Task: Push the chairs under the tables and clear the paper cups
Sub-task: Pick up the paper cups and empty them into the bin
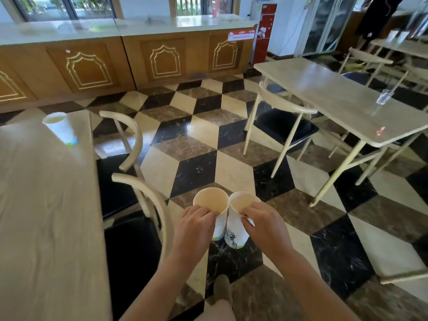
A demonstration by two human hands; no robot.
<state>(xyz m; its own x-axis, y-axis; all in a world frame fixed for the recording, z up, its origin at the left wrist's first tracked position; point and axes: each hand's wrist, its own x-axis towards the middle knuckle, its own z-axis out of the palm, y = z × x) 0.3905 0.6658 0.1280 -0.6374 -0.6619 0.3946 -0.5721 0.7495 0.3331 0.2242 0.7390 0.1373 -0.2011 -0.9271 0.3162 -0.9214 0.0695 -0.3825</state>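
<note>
My left hand [196,224] grips a white paper cup [211,201] by its side. My right hand [264,224] grips a second white paper cup [238,230] with a dark print. Both cups are upright, side by side and touching, held over the chequered floor between the tables. A third paper cup [60,128] stands on the far corner of the left table [46,216]. Two cream chairs with black seats, the near chair [148,205] and the far chair [133,137], stand by the left table's edge. Another chair [284,117] sits partly under the right table [342,100].
A clear plastic cup [384,96] stands on the right table. A long wooden counter [129,61] runs along the back wall under the windows. More tables and chairs [375,59] fill the far right. The aisle of chequered floor [208,140] runs between the two tables.
</note>
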